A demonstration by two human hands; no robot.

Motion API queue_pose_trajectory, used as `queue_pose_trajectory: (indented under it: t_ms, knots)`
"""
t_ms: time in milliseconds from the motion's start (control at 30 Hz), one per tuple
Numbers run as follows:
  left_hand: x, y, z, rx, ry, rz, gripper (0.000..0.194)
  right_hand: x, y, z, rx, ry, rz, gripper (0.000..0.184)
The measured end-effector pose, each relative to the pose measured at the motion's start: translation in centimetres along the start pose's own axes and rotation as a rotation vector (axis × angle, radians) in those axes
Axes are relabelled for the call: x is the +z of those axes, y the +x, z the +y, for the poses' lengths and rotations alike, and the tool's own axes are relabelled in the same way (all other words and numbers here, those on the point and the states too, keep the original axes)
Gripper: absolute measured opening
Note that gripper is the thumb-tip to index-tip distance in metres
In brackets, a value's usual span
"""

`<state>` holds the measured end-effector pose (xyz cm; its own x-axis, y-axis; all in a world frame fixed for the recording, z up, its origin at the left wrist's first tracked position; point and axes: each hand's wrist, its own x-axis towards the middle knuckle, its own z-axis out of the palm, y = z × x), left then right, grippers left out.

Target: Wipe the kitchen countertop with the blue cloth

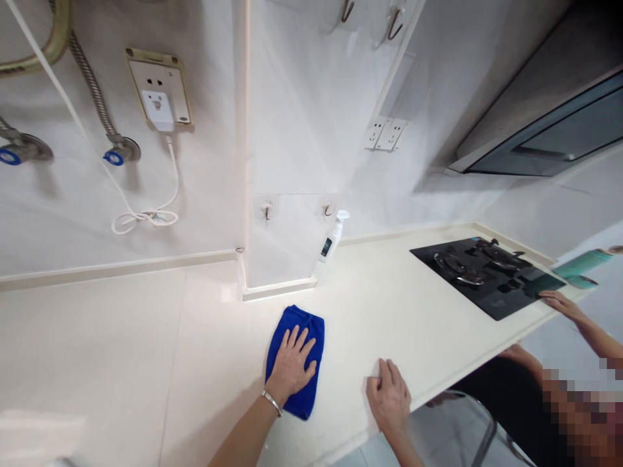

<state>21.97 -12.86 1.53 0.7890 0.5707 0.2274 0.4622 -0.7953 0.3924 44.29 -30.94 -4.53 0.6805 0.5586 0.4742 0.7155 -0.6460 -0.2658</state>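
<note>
Left hand (289, 366) flat and unclenched on blue microfiber cloth (311, 331), mid-countertop (389, 311).
Cloth soft, light, limp; pinch its exposed edge to lift. Right hand (389, 399) open, empty, fingertips resting on counter.

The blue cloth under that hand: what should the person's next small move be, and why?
Probably slide the blue microfibre cloth along the cream countertop toward the white spray bottle. The left hand lies flat on the cloth, while the right hand rests beside it, leaving that way free.
</note>
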Motion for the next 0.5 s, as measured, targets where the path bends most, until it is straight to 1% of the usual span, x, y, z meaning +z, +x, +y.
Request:
queue_pose_trajectory:
  t_ms: [167,333,500]
  knots:
    - [-0.1,-1.3,0.6,-0.018,0.044,0.023,0.055,-0.1,-0.1,0.1,0.003,0.006,-0.002,0.051]
    - [-0.3,-3.6,1.2,-0.026,0.09,0.044,0.059,-0.1,-0.2,0.2,0.0,0.011,0.001,0.051]
    - [-0.7,-6.1,1.6,-0.006,0.158,0.032,0.063,-0.2,-0.2,0.2,-0.02,0.017,0.03,0.049]
